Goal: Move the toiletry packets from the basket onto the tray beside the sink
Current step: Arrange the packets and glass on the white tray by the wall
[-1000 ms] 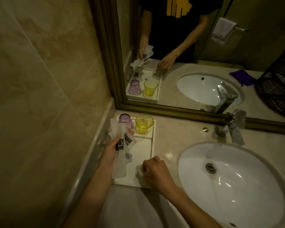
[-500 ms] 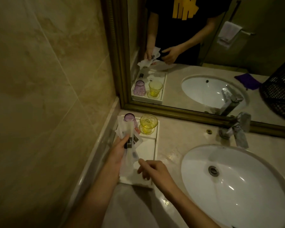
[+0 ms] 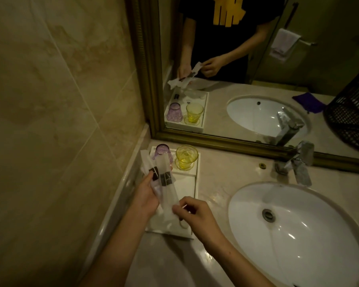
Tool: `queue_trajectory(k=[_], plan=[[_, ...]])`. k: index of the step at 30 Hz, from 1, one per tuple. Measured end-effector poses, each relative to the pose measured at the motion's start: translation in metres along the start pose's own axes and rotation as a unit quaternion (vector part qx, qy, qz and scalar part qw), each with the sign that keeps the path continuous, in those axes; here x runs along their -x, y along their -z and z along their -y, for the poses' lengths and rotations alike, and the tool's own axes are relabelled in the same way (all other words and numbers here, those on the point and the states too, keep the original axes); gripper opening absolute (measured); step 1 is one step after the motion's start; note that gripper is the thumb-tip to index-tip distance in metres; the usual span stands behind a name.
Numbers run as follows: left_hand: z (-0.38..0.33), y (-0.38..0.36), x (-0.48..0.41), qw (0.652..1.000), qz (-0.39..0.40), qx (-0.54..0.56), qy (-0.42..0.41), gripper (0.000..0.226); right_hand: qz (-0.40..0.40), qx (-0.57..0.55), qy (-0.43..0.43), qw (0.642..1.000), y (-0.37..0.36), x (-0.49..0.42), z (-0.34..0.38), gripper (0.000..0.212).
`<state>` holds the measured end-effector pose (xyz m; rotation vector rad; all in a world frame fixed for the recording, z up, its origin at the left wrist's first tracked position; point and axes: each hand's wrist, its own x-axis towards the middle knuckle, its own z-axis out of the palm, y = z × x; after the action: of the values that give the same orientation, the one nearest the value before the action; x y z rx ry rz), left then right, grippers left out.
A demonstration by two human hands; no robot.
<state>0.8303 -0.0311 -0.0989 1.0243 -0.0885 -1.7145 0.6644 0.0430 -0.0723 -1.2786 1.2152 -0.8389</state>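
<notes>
My left hand (image 3: 146, 196) holds a fan of long white toiletry packets (image 3: 164, 175) with dark labels, raised above the white tray (image 3: 186, 184) left of the sink (image 3: 294, 228). My right hand (image 3: 197, 217) pinches the lower end of the front packet between thumb and fingers. More white packets lie flat on the tray's near part (image 3: 170, 228), partly hidden under my hands. The dark wire basket (image 3: 352, 112) shows only in the mirror, at the right.
A purple glass (image 3: 163, 152) and a yellow glass (image 3: 186, 157) stand at the tray's far end. A chrome tap (image 3: 296, 162) rises behind the basin. The mirror's gold frame (image 3: 236, 145) runs along the counter's back, a tiled wall on the left.
My right hand has lifted off the tray's near edge and taken the lower end of the front packet. My left hand has raised the bundle slightly.
</notes>
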Motion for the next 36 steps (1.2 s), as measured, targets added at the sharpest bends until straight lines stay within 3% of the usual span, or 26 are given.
queue_trajectory(k=[7, 12, 17, 20, 22, 24, 26, 28, 32, 36], plan=[[-0.010, 0.023, -0.006, 0.998, -0.029, 0.062, 0.000, 0.044, -0.087, -0.031, -0.007, 0.996, 0.005, 0.000, -0.015, 0.019], [-0.014, 0.034, -0.003, 0.998, -0.023, 0.050, 0.000, 0.038, -0.091, 0.010, -0.128, 0.988, 0.003, -0.014, -0.042, 0.020], [-0.016, 0.032, 0.003, 0.999, -0.015, 0.028, 0.013, 0.039, -0.010, 0.150, -0.173, 0.973, -0.015, -0.031, -0.060, 0.024], [-0.017, 0.031, 0.007, 1.000, -0.010, 0.015, 0.007, 0.040, 0.048, 0.330, -0.149, 0.931, -0.022, -0.037, -0.060, 0.032], [-0.015, 0.030, 0.008, 1.000, -0.007, 0.008, -0.002, 0.040, 0.024, 0.390, -0.108, 0.914, -0.024, -0.035, -0.053, 0.032], [-0.013, 0.030, 0.008, 1.000, -0.007, 0.011, -0.009, 0.039, 0.011, 0.324, -0.067, 0.944, -0.024, -0.034, -0.046, 0.033], [-0.012, 0.029, 0.008, 1.000, -0.002, 0.007, -0.022, 0.037, 0.028, 0.167, -0.080, 0.982, -0.027, -0.032, -0.034, 0.039], [-0.009, 0.026, 0.009, 0.999, 0.005, -0.015, -0.029, 0.036, 0.058, 0.080, -0.103, 0.990, -0.031, -0.028, -0.022, 0.043], [-0.006, 0.022, 0.008, 0.998, -0.007, -0.045, -0.032, 0.038, 0.083, 0.072, -0.070, 0.991, -0.035, -0.026, -0.018, 0.032], [-0.013, 0.030, 0.001, 0.998, -0.040, 0.012, -0.049, 0.042, 0.006, 0.009, -0.074, 0.997, -0.032, -0.026, -0.027, 0.029]])
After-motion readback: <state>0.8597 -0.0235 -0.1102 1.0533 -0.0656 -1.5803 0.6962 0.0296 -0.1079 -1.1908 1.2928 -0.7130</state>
